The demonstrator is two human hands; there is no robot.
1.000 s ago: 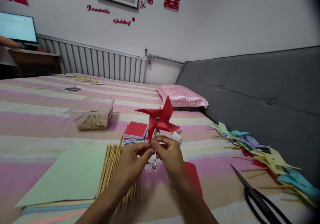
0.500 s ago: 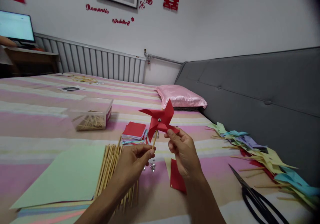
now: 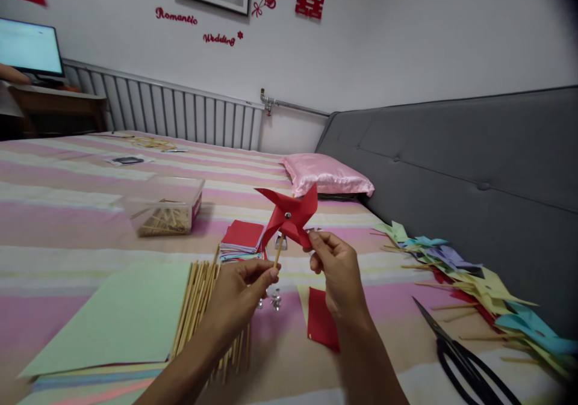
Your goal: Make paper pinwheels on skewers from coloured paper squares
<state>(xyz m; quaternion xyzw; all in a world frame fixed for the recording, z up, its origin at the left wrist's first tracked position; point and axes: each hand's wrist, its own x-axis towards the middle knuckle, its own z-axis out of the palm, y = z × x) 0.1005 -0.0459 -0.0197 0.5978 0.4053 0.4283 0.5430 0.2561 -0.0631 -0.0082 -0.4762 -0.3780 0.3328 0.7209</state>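
Note:
A red paper pinwheel (image 3: pixel 295 215) with a shiny pin at its centre stands slightly tilted on a thin wooden stick (image 3: pixel 279 251). My left hand (image 3: pixel 246 284) pinches that stick below the blades. My right hand (image 3: pixel 338 269) has its thumb and bent fingers closed at the lower right blade's edge. Under my hands on the bed lie several small silvery pins (image 3: pixel 276 300). A red paper piece (image 3: pixel 323 319) lies partly behind my right wrist. Beside my left forearm is a bundle of wooden sticks (image 3: pixel 194 302), partly covered by the arm.
Large pale green sheets (image 3: pixel 112 315) lie at left. Behind are a stack of coloured paper squares (image 3: pixel 242 234) and a clear plastic box (image 3: pixel 165 206) holding small sticks. Black scissors (image 3: pixel 465 354) and a row of finished pinwheels (image 3: pixel 487 284) lie at right, along the grey headboard (image 3: pixel 451 146).
The pinwheel's blades have turned a little clockwise. My right hand has shifted slightly to the right, while my left hand keeps its pinch on the stick.

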